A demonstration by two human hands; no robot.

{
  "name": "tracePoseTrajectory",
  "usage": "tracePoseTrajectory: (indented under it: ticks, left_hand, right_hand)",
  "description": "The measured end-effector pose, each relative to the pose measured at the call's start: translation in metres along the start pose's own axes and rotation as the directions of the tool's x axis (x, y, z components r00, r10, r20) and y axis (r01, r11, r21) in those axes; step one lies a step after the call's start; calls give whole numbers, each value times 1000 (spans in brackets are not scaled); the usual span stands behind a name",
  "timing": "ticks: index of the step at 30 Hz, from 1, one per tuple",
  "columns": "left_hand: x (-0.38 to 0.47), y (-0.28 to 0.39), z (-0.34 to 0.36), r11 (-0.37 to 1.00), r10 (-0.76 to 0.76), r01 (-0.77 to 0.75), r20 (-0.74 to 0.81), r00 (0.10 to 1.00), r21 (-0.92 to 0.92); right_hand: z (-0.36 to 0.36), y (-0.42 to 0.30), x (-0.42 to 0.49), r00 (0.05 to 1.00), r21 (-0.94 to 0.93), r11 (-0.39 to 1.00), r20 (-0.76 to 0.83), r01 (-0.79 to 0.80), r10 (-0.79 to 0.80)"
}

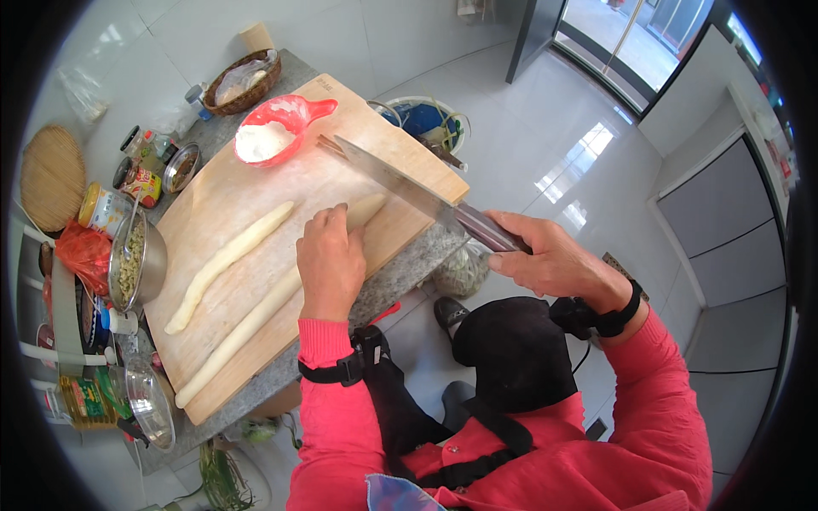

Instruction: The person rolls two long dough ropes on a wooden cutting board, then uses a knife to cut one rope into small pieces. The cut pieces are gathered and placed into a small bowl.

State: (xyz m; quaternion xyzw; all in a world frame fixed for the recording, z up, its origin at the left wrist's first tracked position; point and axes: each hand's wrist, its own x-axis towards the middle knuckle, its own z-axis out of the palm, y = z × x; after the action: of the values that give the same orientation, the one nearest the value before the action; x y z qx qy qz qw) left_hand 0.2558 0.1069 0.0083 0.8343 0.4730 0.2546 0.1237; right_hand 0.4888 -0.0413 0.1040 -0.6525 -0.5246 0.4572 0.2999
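Observation:
My right hand [543,252] grips the dark handle of a kitchen knife [399,182], its broad blade pointing to the upper left above the board's right part. My left hand [332,262] is curled over a long dough rope [246,342], near that rope's upper right end, which shows past the fingers. The part of the dough beneath the palm is hidden. To the left of it lies a second, shorter dough rope [233,262], apart from the first. Both ropes rest on a floured wooden board [211,230].
A red scoop of flour [265,140] stands on the board's far part. Along the left are a steel bowl of chopped filling [137,255], jars [131,172], an empty-looking steel bowl [150,402] and an oil bottle [86,402]. A wicker basket [246,83] sits behind; a bucket [422,121] stands beyond.

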Motion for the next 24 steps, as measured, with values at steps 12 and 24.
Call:
tracePoseTrajectory:
  ticks: [12,24]
  left_hand:
    - [24,1,27,994,85,-83,-26,996,66]
    - [27,1,30,990,108,-104,-32,994,97]
  right_hand:
    - [-6,-15,25,983,-28,996,162,-81,84]
    - [5,-22,75,981,-341,937,193,79,-12]
